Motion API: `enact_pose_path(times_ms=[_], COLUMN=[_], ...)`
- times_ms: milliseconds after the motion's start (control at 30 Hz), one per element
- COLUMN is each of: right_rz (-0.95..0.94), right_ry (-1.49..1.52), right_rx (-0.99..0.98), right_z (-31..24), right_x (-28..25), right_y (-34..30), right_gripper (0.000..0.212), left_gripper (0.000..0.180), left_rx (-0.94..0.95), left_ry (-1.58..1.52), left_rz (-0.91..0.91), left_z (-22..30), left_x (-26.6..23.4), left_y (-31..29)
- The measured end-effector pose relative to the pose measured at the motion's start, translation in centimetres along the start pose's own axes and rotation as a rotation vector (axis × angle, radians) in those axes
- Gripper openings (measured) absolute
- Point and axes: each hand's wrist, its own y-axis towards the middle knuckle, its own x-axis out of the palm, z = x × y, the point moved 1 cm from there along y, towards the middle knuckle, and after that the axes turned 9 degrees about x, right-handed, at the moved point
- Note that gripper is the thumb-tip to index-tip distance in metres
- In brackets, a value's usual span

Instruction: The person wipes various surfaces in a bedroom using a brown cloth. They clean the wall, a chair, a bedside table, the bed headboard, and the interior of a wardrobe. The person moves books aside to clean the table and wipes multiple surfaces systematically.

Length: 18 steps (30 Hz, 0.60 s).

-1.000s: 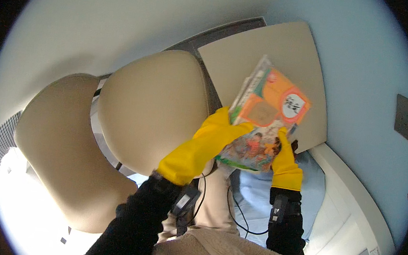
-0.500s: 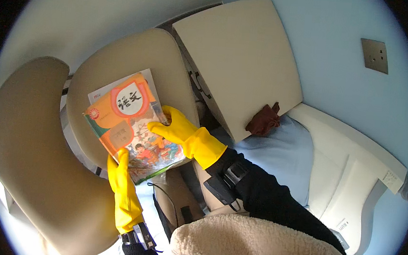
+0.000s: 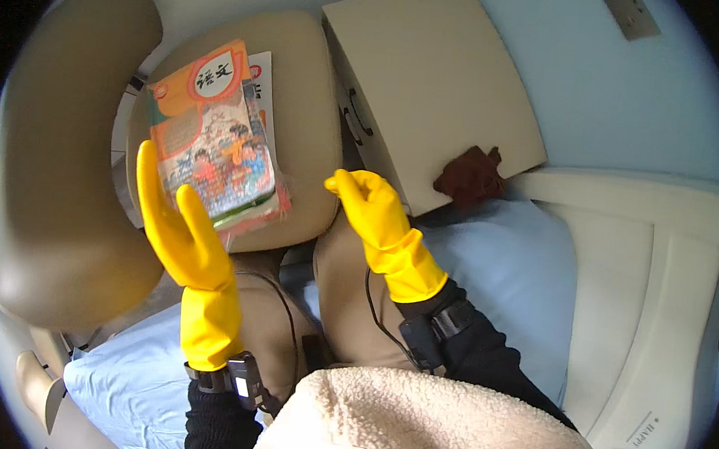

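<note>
A stack of books lies on the tan seat [image 3: 300, 178] of a chair. On top is an orange textbook [image 3: 183, 126] with a picture of children on its cover, and a white book [image 3: 262, 90] sticks out from under it at the right. My left hand [image 3: 182, 227], in a yellow rubber glove, is open at the stack's lower left, its thumb and fingers spread. To the right of the books, apart from them, my right hand [image 3: 370, 213] wears a matching glove; its fingers are curled closed, and nothing shows in them.
The curved chair back [image 3: 73, 160] rises at the left. A beige cabinet [image 3: 430, 78] with dark handles stands right of the seat, a crumpled brown cloth [image 3: 471, 176] at its near corner. Light-blue bedding [image 3: 499, 278] and a white bed board [image 3: 617, 278] are at the right.
Both hands have come away from the books, which now rest on the seat. The left hand's fingers have spread, the right has curled. The view has shifted.
</note>
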Motion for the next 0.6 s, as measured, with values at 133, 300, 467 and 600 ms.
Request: enact_pose_path(times_ms=[133, 300, 467, 600], right_rz=[0.139, 0.616, 0.769, 0.688], right_ry=[0.002, -0.079, -0.223, -0.815], right_rx=[-0.052, -0.104, -0.106, -0.268], right_z=[-1.1, -0.2, 2.3, 2.9], right_x=[-7.5, -17.8, -22.3, -18.8], right_y=[-5.1, -7.0, -3.6, 0.0], right_gripper=[0.030, 0.045, 0.043, 0.051], left_gripper=[0.045, 0.030, 0.031, 0.030], left_rx=[0.039, 0.239, 0.265, 0.213], left_ry=[-0.008, 0.005, -0.068, -0.095], left_rz=[-0.144, -0.478, -0.697, -0.749], left_z=[6.0, 10.1, 11.1, 9.7], left_x=[0.7, 3.4, 6.7, 9.5], left_y=[-1.9, -3.8, -4.9, -5.4])
